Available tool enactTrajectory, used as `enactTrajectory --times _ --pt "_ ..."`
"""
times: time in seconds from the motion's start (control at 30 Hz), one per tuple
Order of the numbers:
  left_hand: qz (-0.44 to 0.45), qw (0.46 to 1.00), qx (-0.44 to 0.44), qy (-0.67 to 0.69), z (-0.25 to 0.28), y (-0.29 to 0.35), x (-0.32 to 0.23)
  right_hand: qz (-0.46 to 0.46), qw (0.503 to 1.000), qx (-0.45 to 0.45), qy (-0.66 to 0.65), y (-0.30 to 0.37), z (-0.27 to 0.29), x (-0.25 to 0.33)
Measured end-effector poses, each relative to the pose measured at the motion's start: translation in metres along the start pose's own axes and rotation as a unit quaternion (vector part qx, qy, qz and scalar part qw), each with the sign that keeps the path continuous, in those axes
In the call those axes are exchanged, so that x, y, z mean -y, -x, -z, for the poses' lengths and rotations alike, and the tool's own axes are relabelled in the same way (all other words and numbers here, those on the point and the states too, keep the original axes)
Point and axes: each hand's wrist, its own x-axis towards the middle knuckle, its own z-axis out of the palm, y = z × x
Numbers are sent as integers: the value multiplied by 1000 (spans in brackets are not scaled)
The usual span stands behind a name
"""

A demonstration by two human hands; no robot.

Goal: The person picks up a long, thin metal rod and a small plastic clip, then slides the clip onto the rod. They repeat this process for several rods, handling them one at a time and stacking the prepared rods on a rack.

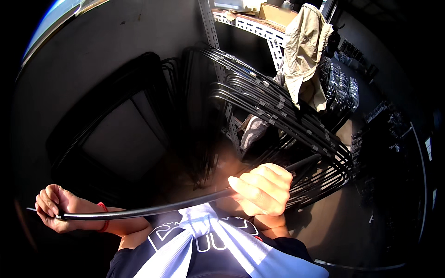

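Observation:
A long black tube (139, 212) runs across in front of my body, appearing bowed in this wide view. My right hand (264, 190) is closed in a fist around it, and its far end sticks out beyond that hand to the right. At the tube's left end my left hand (54, 208) is closed with fingers pinched together. A thin pale tip shows just past these fingers; what it belongs to I cannot make out. A red cord bracelet (104, 217) circles my left wrist. The tube passes above the light blue knotted cloth (199, 220) on my dark shirt.
Ahead and to the right hang or lean many bent black tube frames (273, 109) in a stack. Rounded dark frames (106, 106) lean at the left wall. A perforated metal shelf (255, 27) stands behind, with a beige garment (303, 51) draped over it. Bundled metal parts (340, 88) sit farther right.

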Motion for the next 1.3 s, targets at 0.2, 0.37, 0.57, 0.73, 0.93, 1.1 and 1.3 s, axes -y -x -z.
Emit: enactTrajectory --times 0.2,0.37,0.57,0.73,0.93,1.1,1.3 --pt "215 973 47 66 12 54 48 -106 987 32 114 45 49 27" --pt "269 956 20 119 -1 101 79 -135 970 27 201 69 81 49" --pt "357 934 -4 33 -31 142 105 -161 946 1 282 86 113 63" --pt "401 914 -39 -48 -52 166 119 -196 933 3 301 84 130 68" --pt "460 883 -67 -68 -65 203 152 -260 927 6 272 91 152 46" --pt "541 828 -72 -128 -56 256 188 -390 885 12 256 118 165 8" --pt "655 730 -16 -195 5 346 236 -522 809 50 266 205 169 -59"
